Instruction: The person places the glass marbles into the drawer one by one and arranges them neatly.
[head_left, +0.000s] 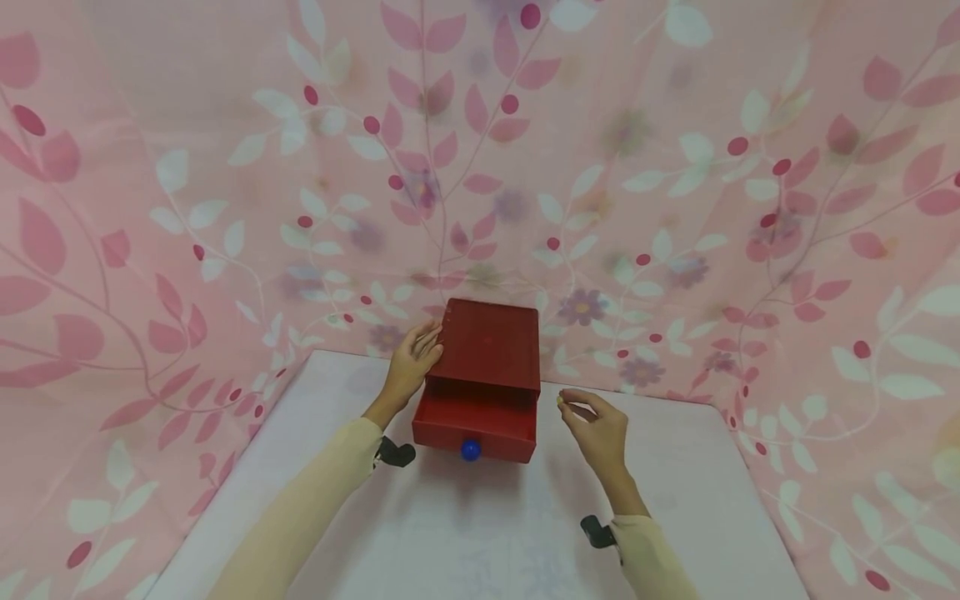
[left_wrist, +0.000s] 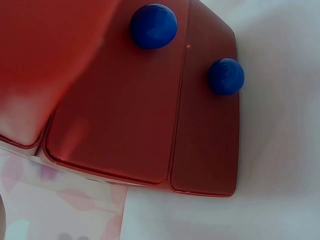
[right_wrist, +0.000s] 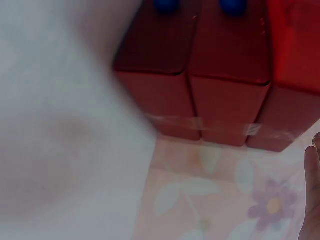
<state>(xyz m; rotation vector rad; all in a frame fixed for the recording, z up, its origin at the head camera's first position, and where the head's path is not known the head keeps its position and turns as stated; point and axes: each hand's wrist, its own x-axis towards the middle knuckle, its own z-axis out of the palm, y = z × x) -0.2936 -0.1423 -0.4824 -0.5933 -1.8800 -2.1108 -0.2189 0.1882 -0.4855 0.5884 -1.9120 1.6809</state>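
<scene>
A red drawer unit [head_left: 487, 342] stands on the table with its top drawer [head_left: 435, 435] pulled out; a blue knob [head_left: 471, 450] sits on that drawer's front. No object shows inside the visible part of the drawer. My left hand [head_left: 414, 354] rests along the unit's left side, fingers extended. Right of the unit, my right hand [head_left: 600, 429] pinches a small yellowish thing [head_left: 560, 400] between thumb and fingertips, too small to identify. In the left wrist view, two lower drawers [left_wrist: 115, 115] with blue knobs are shut.
A white cloth covers the table [head_left: 480, 533]. Pink leaf-patterned fabric [head_left: 480, 167] hangs behind and along both sides, close behind the unit. Clear tape [right_wrist: 225, 127] runs across the unit's side in the right wrist view.
</scene>
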